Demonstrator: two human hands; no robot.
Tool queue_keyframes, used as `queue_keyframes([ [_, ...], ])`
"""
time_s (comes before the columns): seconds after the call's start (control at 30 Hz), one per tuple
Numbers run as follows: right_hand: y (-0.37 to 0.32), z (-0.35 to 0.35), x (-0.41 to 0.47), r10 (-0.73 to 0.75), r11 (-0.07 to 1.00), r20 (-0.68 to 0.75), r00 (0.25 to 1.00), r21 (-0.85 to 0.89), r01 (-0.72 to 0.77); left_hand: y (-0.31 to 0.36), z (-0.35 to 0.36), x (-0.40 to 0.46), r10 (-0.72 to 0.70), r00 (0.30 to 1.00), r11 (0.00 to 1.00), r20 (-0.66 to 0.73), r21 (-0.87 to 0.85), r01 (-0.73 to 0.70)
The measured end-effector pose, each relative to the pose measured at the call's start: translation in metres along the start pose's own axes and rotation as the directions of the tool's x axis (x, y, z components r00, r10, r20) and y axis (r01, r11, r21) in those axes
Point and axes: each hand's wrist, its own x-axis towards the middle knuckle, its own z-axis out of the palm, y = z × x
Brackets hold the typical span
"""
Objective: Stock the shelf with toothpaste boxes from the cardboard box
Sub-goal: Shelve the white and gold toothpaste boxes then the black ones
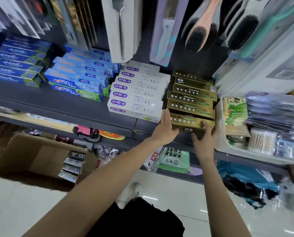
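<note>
A: Gold cardboard, that front toothpaste box (190, 124), and both hands are on it. The left hand (166, 130) lies along its left end with the fingers mostly straight. The right hand (205, 136) has its fingers curled over the near right part, so the box is held between the two hands at the front of the gold stack (192, 98).

B: What could go wrong?

A: I'd judge the box sits close to the front edge of the shelf (57, 106). If the hands let go before it is pushed back against the others, it may tip off toward the floor. A hard push could also shift the rows behind it, or nudge the white boxes (136, 94) just beside on the left.

B: Counts?

A: Gold boxes: about six showing as stepped rows, the held one included; the back ones are dim, so I can't be firm. White boxes with the purple mark: seven rows visible. The light blue stack (78, 77) and the dark blue stack (14, 65) further left are too blurred to count.

B: And the supply?

A: The cardboard box (40, 154) stands open on the floor at lower left, well apart from the hands. Around four dark boxes (72, 165) show along its right side; the remainder of its inside looks bare.
</note>
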Motion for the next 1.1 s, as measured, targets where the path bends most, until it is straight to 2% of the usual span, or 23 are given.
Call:
queue_keyframes([
  [0.07, 0.0, 0.006, -0.002, -0.021, 0.993, -0.073, 0.997, -0.121, 0.012, -0.001, 0.004, -0.007, 0.025, 1.0, 0.997, -0.007, 0.077, -0.025],
  [0.13, 0.0, 0.012, -0.01, -0.218, 0.923, -0.145, 0.965, -0.351, 0.155, -0.006, 0.004, -0.017, 0.062, 0.997, 0.995, -0.036, 0.076, -0.059],
  [0.2, -0.001, 0.02, -0.015, -0.434, 0.79, -0.046, 0.9, -0.5, 0.355, -0.018, -0.002, -0.03, 0.097, 0.991, 0.995, -0.097, 0.045, -0.093],
  [0.23, -0.004, 0.024, -0.014, -0.477, 0.749, 0.032, 0.879, -0.508, 0.425, -0.027, -0.008, -0.037, 0.108, 0.984, 0.994, -0.14, 0.027, -0.105],
  [0.33, -0.012, 0.033, -0.001, -0.41, 0.778, 0.127, 0.903, -0.468, 0.419, -0.063, -0.026, -0.062, 0.068, 0.968, 0.997, -0.242, -0.008, -0.072],
  [0.43, -0.022, 0.036, 0.003, -0.325, 0.823, 0.081, 0.942, -0.467, 0.324, -0.116, -0.048, -0.097, -0.062, 0.944, 0.995, -0.324, -0.092, 0.033],
  [0.5, -0.034, 0.041, -0.008, -0.348, 0.835, 0.006, 0.937, -0.452, 0.313, -0.153, -0.063, -0.129, -0.166, 0.909, 0.971, -0.383, -0.224, 0.083],
  [0.53, -0.041, 0.048, -0.019, -0.421, 0.82, -0.028, 0.907, -0.439, 0.368, -0.172, -0.072, -0.147, -0.201, 0.888, 0.961, -0.413, -0.261, 0.096],
  [0.6, -0.066, 0.07, -0.053, -0.581, 0.765, -0.048, 0.813, -0.375, 0.524, -0.207, -0.093, -0.183, -0.252, 0.833, 0.964, -0.492, -0.205, 0.171],
  [0.67, -0.098, 0.106, -0.095, -0.669, 0.716, 0.038, 0.742, -0.235, 0.657, -0.243, -0.119, -0.217, -0.267, 0.756, 0.955, -0.597, -0.061, 0.29],
  [0.7, -0.114, 0.127, -0.118, -0.672, 0.711, 0.136, 0.727, -0.154, 0.686, -0.26, -0.132, -0.233, -0.261, 0.725, 0.938, -0.637, 0.008, 0.346],
  [0.77, -0.143, 0.172, -0.161, -0.618, 0.736, 0.375, 0.691, -0.031, 0.676, -0.299, -0.156, -0.259, -0.264, 0.686, 0.904, -0.678, 0.074, 0.421],
  [0.83, -0.161, 0.224, -0.196, -0.543, 0.744, 0.572, 0.615, -0.012, 0.668, -0.337, -0.179, -0.28, -0.313, 0.672, 0.874, -0.671, 0.073, 0.48],
  [0.93, -0.174, 0.309, -0.226, -0.366, 0.795, 0.781, 0.506, -0.02, 0.606, -0.398, -0.209, -0.294, -0.388, 0.684, 0.835, -0.618, 0.078, 0.544],
  [1.03, -0.163, 0.397, -0.237, -0.07, 0.851, 0.906, 0.417, -0.164, 0.498, -0.468, -0.227, -0.287, -0.448, 0.737, 0.777, -0.506, 0.187, 0.601],
  [1.1, -0.145, 0.453, -0.237, 0.048, 0.854, 0.909, 0.413, -0.251, 0.455, -0.515, -0.232, -0.269, -0.491, 0.777, 0.745, -0.394, 0.271, 0.609],
])
